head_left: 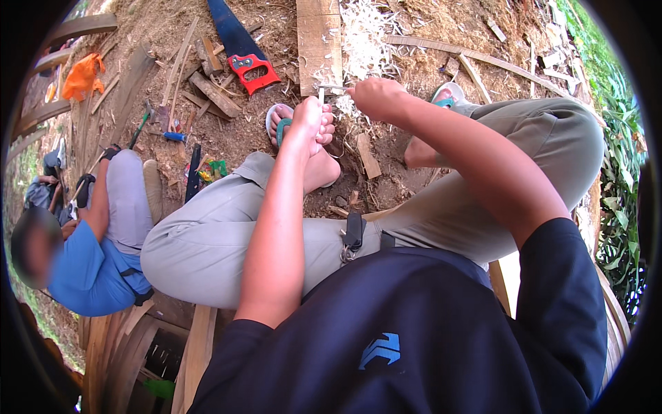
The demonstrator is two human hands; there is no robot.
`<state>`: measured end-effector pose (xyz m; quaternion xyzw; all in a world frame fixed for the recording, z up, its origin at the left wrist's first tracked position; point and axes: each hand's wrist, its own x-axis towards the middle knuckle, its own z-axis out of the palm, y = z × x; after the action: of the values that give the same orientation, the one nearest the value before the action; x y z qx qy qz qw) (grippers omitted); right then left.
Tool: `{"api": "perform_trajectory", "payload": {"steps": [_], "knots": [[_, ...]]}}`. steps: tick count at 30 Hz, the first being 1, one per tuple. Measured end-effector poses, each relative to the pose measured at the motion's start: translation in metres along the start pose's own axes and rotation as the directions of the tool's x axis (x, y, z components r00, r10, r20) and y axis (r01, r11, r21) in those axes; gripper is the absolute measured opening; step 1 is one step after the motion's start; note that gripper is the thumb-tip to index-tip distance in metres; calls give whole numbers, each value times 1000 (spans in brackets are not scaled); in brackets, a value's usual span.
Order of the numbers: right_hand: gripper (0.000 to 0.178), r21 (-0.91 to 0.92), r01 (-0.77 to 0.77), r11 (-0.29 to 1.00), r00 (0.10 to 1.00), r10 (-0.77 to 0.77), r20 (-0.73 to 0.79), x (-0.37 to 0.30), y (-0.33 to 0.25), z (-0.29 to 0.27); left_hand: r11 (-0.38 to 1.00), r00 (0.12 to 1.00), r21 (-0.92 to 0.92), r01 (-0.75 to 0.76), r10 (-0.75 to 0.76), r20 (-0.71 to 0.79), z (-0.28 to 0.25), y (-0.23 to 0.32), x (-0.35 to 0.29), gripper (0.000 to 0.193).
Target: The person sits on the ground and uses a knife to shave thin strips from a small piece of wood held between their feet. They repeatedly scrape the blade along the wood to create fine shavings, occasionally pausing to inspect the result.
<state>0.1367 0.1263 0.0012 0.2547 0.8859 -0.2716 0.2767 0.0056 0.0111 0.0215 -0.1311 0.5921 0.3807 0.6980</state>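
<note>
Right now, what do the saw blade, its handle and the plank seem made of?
Saw blade: likely metal, dark blue finish; thin and flat. Handle: probably plastic, smooth red; moulded-looking loop. Plank: wood, bare-looking; brown, grain-like streaks, pale shavings alongside.

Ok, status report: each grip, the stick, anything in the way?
Left grip closed on pale stick. Right grip closed on thin metal tool. Tool crosses stick near its upper end; contact unclear. Plank just beyond; nothing seen blocking.

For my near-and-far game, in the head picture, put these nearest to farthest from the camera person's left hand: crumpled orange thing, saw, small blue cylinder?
From the left hand:
1. Saw: ahead and left.
2. Small blue cylinder: farther left.
3. Crumpled orange thing: farthest left, ahead.
</note>
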Motion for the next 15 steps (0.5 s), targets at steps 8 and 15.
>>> {"api": "perform_trajectory", "payload": {"steps": [8,15], "knots": [[26,-207,-41,978,996,57,72,-5,-16,-23,1000,1000,0,7,-7,-7,3,-1,-3,12],[34,-202,-145,969,989,145,-14,6,-18,-2,1000,1000,5,12,-12,-5,3,-1,-5,12]]}}
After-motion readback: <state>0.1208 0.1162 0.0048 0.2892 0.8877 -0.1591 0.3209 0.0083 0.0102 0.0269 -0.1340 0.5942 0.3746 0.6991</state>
